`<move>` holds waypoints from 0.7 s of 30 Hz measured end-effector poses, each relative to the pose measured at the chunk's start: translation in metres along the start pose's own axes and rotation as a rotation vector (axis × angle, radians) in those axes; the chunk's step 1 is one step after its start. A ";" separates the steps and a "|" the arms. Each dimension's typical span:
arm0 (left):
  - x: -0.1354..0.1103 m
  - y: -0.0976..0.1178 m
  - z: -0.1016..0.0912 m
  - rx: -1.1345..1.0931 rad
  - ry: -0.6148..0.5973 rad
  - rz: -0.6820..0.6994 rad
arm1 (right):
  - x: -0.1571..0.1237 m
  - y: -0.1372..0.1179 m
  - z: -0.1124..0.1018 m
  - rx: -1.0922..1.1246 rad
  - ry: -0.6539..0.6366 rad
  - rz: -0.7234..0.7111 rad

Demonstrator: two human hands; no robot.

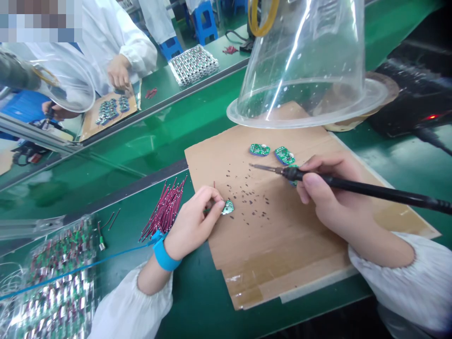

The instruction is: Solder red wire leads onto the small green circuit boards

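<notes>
Over cardboard (247, 254), left grip (193, 221) pinches apparently a PCB (228, 207), right grip (332, 193) a soldering iron (363, 187).

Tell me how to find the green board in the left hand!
Find the brown cardboard on the green bench. At its left edge, the left hand with the blue wristband pinches a small green board. The other boards lie farther up; only this one is held.

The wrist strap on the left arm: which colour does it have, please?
The wide wrist strap is bright blue, shown best in the head view.
</notes>
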State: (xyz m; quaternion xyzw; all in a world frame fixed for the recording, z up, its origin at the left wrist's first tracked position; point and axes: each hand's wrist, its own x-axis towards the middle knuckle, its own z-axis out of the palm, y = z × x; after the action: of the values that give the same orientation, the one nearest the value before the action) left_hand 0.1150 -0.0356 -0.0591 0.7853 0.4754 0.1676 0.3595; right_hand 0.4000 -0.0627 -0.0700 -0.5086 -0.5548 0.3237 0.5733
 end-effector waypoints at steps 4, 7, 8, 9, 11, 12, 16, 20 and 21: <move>-0.001 -0.003 0.001 -0.057 0.024 -0.066 | 0.003 -0.005 0.004 0.026 0.048 0.001; -0.001 -0.004 0.001 -0.084 0.028 -0.084 | 0.005 -0.008 0.005 0.019 0.040 -0.004; 0.000 -0.005 0.002 -0.097 0.026 -0.087 | 0.006 -0.008 0.005 0.016 0.040 -0.017; 0.000 -0.005 0.002 -0.109 0.026 -0.089 | 0.006 -0.007 0.005 0.011 0.040 -0.028; 0.000 -0.004 0.002 -0.116 0.029 -0.092 | 0.006 -0.006 0.004 -0.001 0.031 -0.038; 0.000 -0.004 0.001 -0.107 0.028 -0.091 | 0.006 -0.005 0.003 -0.005 0.022 -0.038; 0.000 -0.001 0.000 -0.041 0.006 -0.088 | 0.004 -0.002 0.001 -0.014 -0.019 -0.024; -0.001 0.002 0.000 0.075 -0.015 -0.054 | 0.003 -0.001 0.002 -0.025 -0.038 -0.011; -0.001 0.003 0.000 0.107 -0.028 -0.022 | 0.003 0.000 0.003 -0.018 -0.032 -0.025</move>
State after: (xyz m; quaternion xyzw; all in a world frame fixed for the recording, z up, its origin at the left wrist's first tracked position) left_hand 0.1163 -0.0377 -0.0574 0.8005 0.4871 0.1269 0.3253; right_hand 0.3980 -0.0593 -0.0693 -0.5013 -0.5732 0.3196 0.5639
